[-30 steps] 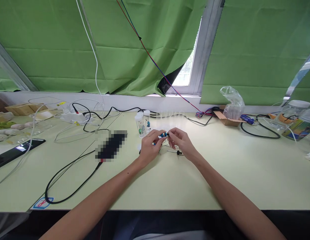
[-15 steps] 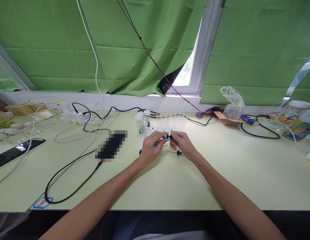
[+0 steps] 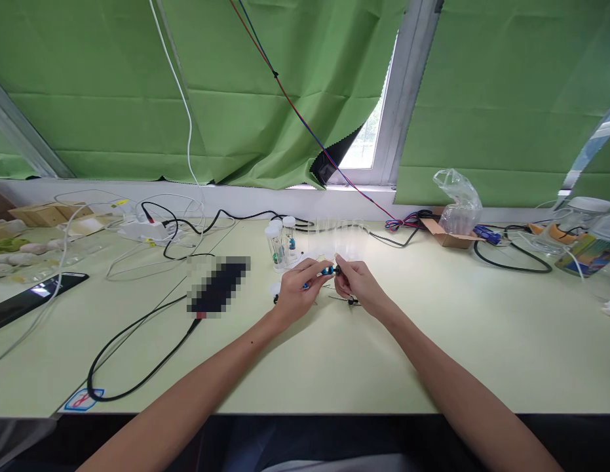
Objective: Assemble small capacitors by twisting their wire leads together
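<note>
My left hand (image 3: 299, 288) is closed on a small blue part (image 3: 327, 270); a bit of blue also shows lower down between its fingers. Against the blue part's right end, my right hand (image 3: 358, 282) pinches a small black piece (image 3: 337, 270). The kind of both parts is too small to make out. Under my right hand another black piece (image 3: 352, 301) lies on the table, partly covered. Just behind my left hand stand clear tubes with white caps (image 3: 276, 246), holding small green and blue things. A white cap (image 3: 275, 288) peeks out left of that hand.
A row of clear tubes (image 3: 337, 239) stands behind my hands. To the left lie a pixelated dark device (image 3: 220, 285) with a black cable (image 3: 137, 390), and a phone (image 3: 39, 298). A cardboard box (image 3: 449, 236) with a plastic bag sits at the back right. A power strip (image 3: 145, 229) is back left.
My right hand has shifted and turned slightly at the black piece, and now covers more of the black piece on the table. My left hand has barely moved.
</note>
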`<state>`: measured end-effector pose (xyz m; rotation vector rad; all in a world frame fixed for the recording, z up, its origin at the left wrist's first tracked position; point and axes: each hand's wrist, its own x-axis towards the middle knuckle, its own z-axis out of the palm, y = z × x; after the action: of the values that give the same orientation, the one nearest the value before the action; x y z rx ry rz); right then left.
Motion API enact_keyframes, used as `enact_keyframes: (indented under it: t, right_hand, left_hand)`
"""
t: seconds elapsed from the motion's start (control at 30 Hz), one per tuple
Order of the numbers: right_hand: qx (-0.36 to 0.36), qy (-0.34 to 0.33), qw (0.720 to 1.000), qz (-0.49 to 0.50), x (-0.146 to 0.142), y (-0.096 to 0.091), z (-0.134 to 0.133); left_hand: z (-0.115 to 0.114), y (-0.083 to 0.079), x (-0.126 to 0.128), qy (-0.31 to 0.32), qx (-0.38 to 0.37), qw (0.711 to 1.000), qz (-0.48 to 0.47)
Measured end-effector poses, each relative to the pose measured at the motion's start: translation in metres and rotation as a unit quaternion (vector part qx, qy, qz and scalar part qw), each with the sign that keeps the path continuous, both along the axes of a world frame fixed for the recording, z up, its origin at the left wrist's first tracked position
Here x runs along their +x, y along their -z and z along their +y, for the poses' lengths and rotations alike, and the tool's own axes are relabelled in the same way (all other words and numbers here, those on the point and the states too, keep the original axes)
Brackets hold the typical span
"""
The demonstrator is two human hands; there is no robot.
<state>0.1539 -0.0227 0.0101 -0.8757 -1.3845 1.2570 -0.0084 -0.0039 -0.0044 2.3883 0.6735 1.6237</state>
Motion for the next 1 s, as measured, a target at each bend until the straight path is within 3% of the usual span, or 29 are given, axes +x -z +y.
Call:
enact_keyframes:
  t: [0.23,0.6,1.0]
  right_hand:
    - [0.002,0.029,0.999,0.014,0.0009,0.005,0.0048]
    - [0.036,0.011,0.998,0.05,0.0043,0.0027,0.002]
    - [0.036,0.0,0.999,0.041,0.0035,0.0062,0.0048]
  left_hand:
    - [-0.0004,-0.0002,0.0007,-0.012,-0.018,1.0,-0.021]
    - [-0.0005,-0.0018,0.0009,-0.038,-0.07,0.996,-0.049]
    - [0.0003,0.0004,0.0002,-0.015,-0.037,0.999,-0.025]
